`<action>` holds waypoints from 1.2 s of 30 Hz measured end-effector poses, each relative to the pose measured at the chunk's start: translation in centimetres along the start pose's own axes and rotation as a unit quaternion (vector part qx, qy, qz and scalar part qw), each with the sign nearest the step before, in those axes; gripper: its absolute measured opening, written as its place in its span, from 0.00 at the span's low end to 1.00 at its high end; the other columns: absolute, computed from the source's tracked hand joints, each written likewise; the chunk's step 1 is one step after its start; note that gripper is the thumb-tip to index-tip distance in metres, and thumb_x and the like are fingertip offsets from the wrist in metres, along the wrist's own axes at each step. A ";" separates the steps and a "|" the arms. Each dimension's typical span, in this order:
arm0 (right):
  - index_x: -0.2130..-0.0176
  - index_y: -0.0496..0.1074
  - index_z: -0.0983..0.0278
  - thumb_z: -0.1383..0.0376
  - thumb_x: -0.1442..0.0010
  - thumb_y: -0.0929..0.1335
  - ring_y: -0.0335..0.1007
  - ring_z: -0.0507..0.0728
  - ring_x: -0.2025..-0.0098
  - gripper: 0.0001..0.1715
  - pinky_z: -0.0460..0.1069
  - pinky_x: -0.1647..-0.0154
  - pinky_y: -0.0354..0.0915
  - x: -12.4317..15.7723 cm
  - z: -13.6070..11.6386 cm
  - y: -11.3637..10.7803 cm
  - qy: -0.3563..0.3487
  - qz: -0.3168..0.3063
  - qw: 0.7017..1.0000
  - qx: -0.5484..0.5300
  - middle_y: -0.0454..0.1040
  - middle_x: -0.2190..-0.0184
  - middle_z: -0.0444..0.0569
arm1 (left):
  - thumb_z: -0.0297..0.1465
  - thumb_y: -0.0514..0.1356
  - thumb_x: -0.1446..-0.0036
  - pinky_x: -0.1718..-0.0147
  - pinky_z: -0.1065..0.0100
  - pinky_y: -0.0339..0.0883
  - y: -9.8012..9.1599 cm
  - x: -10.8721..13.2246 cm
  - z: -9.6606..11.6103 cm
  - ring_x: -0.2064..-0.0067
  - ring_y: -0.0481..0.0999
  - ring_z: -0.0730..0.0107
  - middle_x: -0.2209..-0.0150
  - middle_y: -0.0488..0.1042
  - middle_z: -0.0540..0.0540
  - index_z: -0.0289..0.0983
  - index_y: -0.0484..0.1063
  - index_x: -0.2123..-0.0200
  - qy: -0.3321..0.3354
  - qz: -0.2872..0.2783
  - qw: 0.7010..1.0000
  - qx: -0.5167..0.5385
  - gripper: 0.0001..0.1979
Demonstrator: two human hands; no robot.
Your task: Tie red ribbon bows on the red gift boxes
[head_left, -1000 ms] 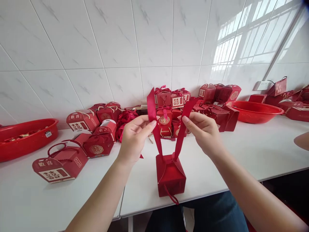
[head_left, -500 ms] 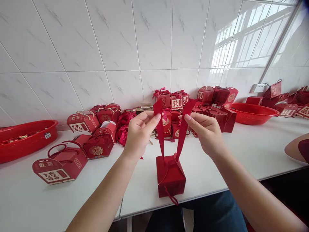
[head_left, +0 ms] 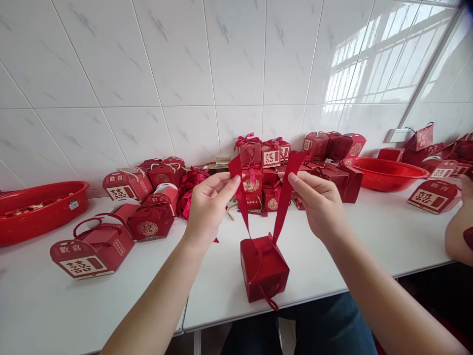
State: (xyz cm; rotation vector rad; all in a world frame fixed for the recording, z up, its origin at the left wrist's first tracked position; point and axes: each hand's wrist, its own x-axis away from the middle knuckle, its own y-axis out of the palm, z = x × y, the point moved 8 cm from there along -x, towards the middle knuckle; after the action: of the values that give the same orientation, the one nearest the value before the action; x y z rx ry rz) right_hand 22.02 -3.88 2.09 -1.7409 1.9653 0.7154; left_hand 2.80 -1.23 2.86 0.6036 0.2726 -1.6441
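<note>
A small red gift box [head_left: 268, 266] sits near the table's front edge, its flaps folded together on top and a twisted cord loop hanging from its front. Two tails of a red ribbon [head_left: 283, 209] rise from the top of the box in a V. My left hand [head_left: 209, 204] pinches the left tail between thumb and fingers. Level with it, my right hand [head_left: 320, 202] pinches the right tail. Both hands are above the box, apart from each other and not touching it. Ribbon ends stick up past my fingertips.
Red boxes with cord handles [head_left: 92, 251] stand on the left of the white table [head_left: 218, 291]. More boxes [head_left: 271, 157], some with bows, are piled against the tiled wall. Red basins [head_left: 391, 172] stand at both sides. Another person's hand [head_left: 460, 227] is at the right beside a box [head_left: 434, 196].
My hands have spread slightly farther apart with the ribbon tails. The gift box has shifted and turned a little to the right. At the right, another person's hand and a box have come into view.
</note>
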 end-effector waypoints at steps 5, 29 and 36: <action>0.68 0.76 0.59 0.57 0.41 0.68 0.71 0.56 0.65 0.10 0.51 0.63 0.66 -0.1 0.2 -0.6 0.016 0.005 0.999 -0.037 0.75 0.70 0.46 | 0.34 0.68 0.52 0.63 0.69 0.71 -1.5 -1.0 1.1 0.68 0.77 0.69 0.71 0.78 0.49 0.35 0.78 0.66 0.036 0.045 0.998 0.014 0.10; 0.59 0.76 0.62 0.63 0.38 0.66 0.73 0.54 0.64 0.11 0.49 0.63 0.69 2.6 2.6 4.3 0.003 -0.199 0.979 0.051 0.76 0.67 0.48 | 0.30 0.62 0.46 0.61 0.63 0.69 2.2 2.2 -3.6 0.64 0.76 0.65 0.70 0.76 0.50 0.41 0.56 0.43 -0.116 -0.211 0.960 -0.143 0.28; 0.55 0.74 0.60 0.69 0.35 0.61 0.73 0.52 0.65 0.15 0.47 0.65 0.70 3.9 2.0 3.4 -0.214 -0.248 0.917 0.228 0.74 0.60 0.51 | 0.26 0.59 0.45 0.61 0.68 0.66 1.1 3.1 -6.4 0.64 0.73 0.71 0.68 0.72 0.49 0.37 0.65 0.54 -0.265 -0.226 0.937 -0.002 0.15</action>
State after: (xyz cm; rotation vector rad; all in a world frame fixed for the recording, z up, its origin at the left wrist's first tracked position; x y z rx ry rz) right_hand 18.08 -5.39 -1.49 -1.5319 1.1989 0.3713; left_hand 5.18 -0.79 -3.94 0.0704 0.0127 -2.1779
